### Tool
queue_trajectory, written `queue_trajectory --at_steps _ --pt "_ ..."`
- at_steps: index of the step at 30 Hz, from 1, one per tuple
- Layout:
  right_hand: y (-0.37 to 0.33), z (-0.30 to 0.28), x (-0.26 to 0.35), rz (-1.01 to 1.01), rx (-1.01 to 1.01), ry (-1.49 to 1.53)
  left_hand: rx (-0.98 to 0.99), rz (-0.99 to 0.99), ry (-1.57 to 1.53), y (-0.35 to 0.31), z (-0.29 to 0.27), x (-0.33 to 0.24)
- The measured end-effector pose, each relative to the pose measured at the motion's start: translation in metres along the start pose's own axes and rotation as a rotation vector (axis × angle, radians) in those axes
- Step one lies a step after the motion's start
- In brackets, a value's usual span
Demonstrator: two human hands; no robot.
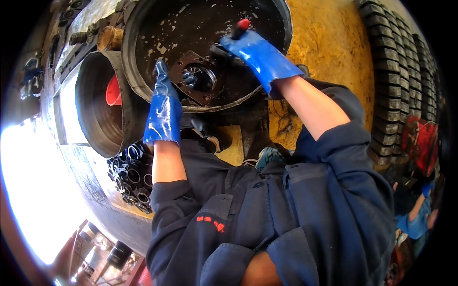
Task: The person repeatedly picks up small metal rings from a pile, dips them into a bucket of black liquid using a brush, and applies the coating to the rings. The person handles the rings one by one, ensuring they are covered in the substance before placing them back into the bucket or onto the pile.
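Note:
A dark, wet metal part [191,61] with a large round hole and a squarish flange is propped in a wide black basin [210,108]. My left hand [163,102], in a shiny blue rubber glove, grips its left side with the thumb up; bluish shapes inside the hole look like glove fingers. Above the part's right side, my right hand [260,56], gloved the same, is closed on a dark-handled tool with a red end [244,24]. The tool's working end is blurred near the part, so its kind is unclear.
Left of the basin, a tilted metal drum [102,143] holds a red container [113,90]. Below it lie several dark ring-shaped metal parts [133,176]. Stacked black ribbed parts [386,86] stand at right, beyond a yellow floor [329,47]. Another person [415,219] is at far right.

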State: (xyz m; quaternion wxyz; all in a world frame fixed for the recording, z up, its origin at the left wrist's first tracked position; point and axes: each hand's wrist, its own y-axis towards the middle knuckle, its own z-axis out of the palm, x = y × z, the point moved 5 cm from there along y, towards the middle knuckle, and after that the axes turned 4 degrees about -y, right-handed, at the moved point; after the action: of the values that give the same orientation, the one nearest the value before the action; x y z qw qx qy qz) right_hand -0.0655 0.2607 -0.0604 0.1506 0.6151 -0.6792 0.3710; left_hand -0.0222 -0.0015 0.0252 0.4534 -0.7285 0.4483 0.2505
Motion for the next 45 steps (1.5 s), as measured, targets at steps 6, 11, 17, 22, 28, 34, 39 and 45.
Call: queue_trajectory --at_steps 6,11,17,22,28,34,39,45 --pt "0.015 0.015 0.029 -0.06 -0.023 0.813 0.047 0.005 0.011 -0.002 0.01 -0.001" --pt "0.006 0.008 0.001 0.277 -0.02 0.582 0.065 -0.055 0.025 -0.01 0.01 -0.002" --pt "0.006 0.029 -0.032 0.138 0.084 0.429 0.073 0.061 0.057 -0.007 0.014 -0.007" --pt "-0.055 0.003 0.075 -0.824 -0.029 -0.1 0.089 0.062 -0.004 0.02 0.015 0.004" --pt "-0.05 0.013 0.065 -0.474 -0.074 -0.126 0.113 0.072 -0.025 0.029 0.02 0.007" --pt "-0.049 0.017 0.034 0.124 0.327 0.076 0.106 0.06 -0.023 0.025 0.018 0.012" --pt "-0.055 -0.013 0.017 -0.082 0.351 0.278 0.117 0.063 -0.038 0.028 0.019 0.011" --pt "-0.012 0.012 -0.028 0.254 -0.073 0.099 0.109 0.049 -0.036 0.023 0.012 0.011"
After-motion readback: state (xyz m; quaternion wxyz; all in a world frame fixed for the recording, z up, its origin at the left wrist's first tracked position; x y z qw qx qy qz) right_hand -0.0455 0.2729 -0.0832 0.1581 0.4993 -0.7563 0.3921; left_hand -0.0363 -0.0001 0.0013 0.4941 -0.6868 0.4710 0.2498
